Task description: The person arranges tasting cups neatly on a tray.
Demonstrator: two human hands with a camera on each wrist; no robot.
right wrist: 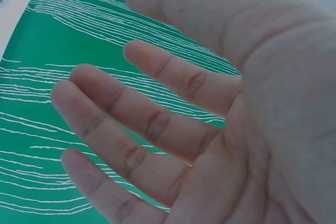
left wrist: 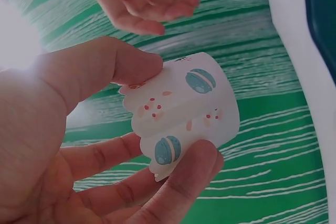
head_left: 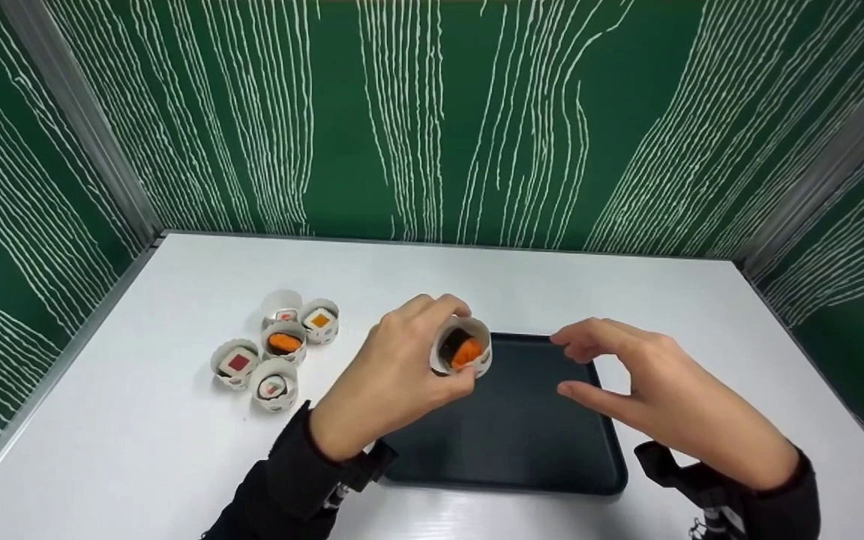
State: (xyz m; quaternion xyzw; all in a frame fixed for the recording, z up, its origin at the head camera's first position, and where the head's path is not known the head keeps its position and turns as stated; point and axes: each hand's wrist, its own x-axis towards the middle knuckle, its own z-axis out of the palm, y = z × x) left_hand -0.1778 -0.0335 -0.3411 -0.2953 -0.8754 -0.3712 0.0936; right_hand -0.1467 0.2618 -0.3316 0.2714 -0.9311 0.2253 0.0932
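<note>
Clearly, left fingers [left wrist: 194, 169] pinch a macaron-printed cup [left wrist: 181, 113].

Cup [left wrist: 194, 111], centre: smooth, matt paper is shown.
Tray [head_left: 507, 435], lower centre: plastic-looking, finished with a dull sheen.
Tabletop [head_left: 139, 450], lower half: smooth, light softly reflected.
Wall [head_left: 334, 150], top: matt, marked with rough lines.
Post [head_left: 81, 112], upper left: metal-like, satin.
Sleeve [head_left: 289, 480], bottom: matt cloth.
</note>
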